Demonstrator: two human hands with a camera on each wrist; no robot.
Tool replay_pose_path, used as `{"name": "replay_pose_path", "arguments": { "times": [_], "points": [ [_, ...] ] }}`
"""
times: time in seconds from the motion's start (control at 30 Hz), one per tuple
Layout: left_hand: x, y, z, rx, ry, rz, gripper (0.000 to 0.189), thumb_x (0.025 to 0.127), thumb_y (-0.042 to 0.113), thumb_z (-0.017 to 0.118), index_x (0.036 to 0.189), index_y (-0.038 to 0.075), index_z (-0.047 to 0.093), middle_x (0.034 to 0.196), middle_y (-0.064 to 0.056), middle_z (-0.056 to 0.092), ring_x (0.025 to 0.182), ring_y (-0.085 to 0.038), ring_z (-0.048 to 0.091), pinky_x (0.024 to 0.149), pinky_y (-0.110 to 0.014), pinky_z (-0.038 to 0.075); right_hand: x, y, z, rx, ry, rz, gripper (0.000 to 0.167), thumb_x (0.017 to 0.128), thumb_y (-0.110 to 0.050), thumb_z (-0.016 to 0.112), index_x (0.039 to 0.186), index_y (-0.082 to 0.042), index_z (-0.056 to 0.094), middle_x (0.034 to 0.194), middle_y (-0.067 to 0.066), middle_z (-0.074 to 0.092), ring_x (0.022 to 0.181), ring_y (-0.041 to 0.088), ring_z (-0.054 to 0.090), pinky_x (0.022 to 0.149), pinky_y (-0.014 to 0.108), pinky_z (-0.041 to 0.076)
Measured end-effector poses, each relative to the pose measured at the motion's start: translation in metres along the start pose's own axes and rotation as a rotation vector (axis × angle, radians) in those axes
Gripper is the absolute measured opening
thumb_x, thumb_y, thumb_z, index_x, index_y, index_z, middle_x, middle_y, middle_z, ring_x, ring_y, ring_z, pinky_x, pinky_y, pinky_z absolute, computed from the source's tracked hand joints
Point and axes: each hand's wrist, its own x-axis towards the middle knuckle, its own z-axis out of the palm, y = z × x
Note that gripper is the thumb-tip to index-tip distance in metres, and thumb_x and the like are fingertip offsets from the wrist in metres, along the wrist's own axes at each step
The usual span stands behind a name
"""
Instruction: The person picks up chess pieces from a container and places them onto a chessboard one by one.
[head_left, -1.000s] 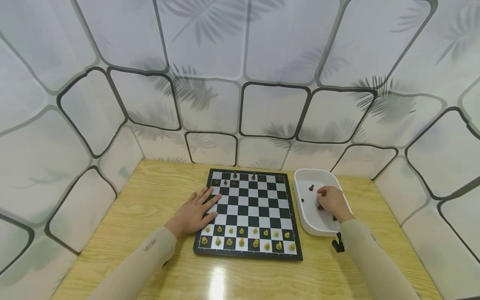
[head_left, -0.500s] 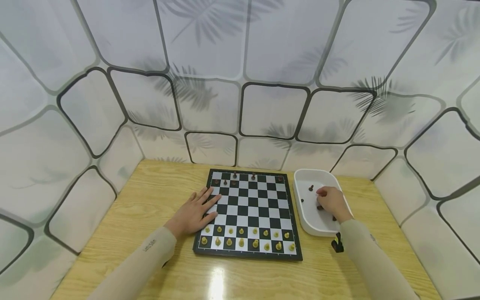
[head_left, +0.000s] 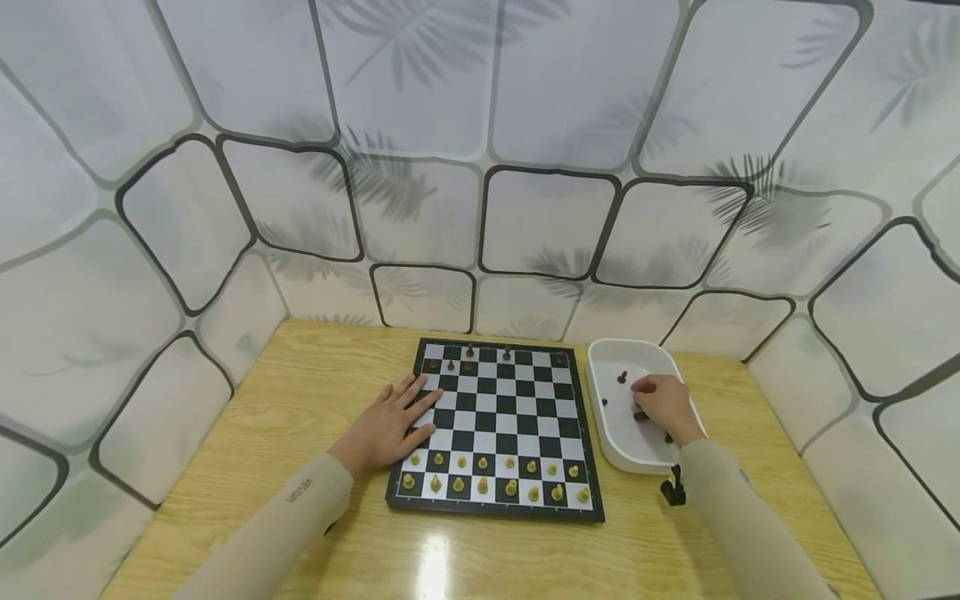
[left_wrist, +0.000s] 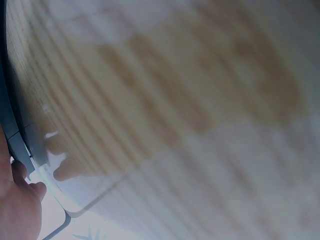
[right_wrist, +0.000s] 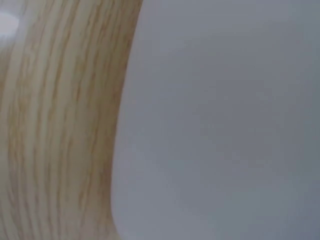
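Note:
My left hand [head_left: 386,425] lies spread over the left edge of a black-and-white chessboard [head_left: 497,402], its fingers straight. Part of that left hand [left_wrist: 20,207] shows at the lower left of the left wrist view, against the dark board edge [left_wrist: 12,120]. In the head view my right hand [head_left: 666,407] reaches into a white plastic tray [head_left: 617,454], fingers bent, thumb and fingertips close together. I cannot tell whether it holds a piece. Dark chess pieces lie in the tray, one a dark piece [head_left: 622,377] beyond the fingertips. The tray's outer wall [right_wrist: 210,125] fills most of the right wrist view.
Two rows of yellow chess pieces [head_left: 483,484] stand along the board's near side. Several dark red pieces, among them a piece [head_left: 507,353], stand on the far rows. A wooden table [head_left: 300,367] carries everything. A patterned curtain-like wall [head_left: 427,217] rises behind.
My right hand shifts very slightly to the left inside the tray. The left hand and the pieces on the board stay where they were.

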Motion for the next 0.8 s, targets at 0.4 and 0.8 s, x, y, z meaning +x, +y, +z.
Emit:
{"name": "replay_pose_path", "arguments": {
  "times": [0.4, 0.8],
  "points": [
    [-0.001, 0.001, -0.001, 0.002, 0.005, -0.001, 0.066, 0.110, 0.054, 0.040, 0.168, 0.023, 0.031, 0.176, -0.016, 0.020, 0.163, -0.041, 0.018, 0.127, -0.066, 0.025, -0.003, -0.010, 0.000, 0.008, 0.013, -0.006, 0.035, 0.104, -0.015, 0.052, 0.128, 0.006, 0.069, 0.124, 0.028, 0.070, 0.092, 0.026, 0.072, 0.080, 0.040, 0.059],
    [0.000, 0.000, -0.001, 0.002, -0.003, 0.001, 0.067, 0.110, 0.056, 0.039, 0.168, 0.023, 0.030, 0.176, -0.017, 0.020, 0.163, -0.042, 0.018, 0.127, -0.067, 0.027, -0.001, -0.022, -0.001, 0.144, 0.058, -0.043, 0.034, 0.110, -0.012, 0.048, 0.133, 0.008, 0.062, 0.106, 0.026, 0.072, 0.080, 0.021, 0.071, 0.060, 0.027, 0.056]
  ]
}}
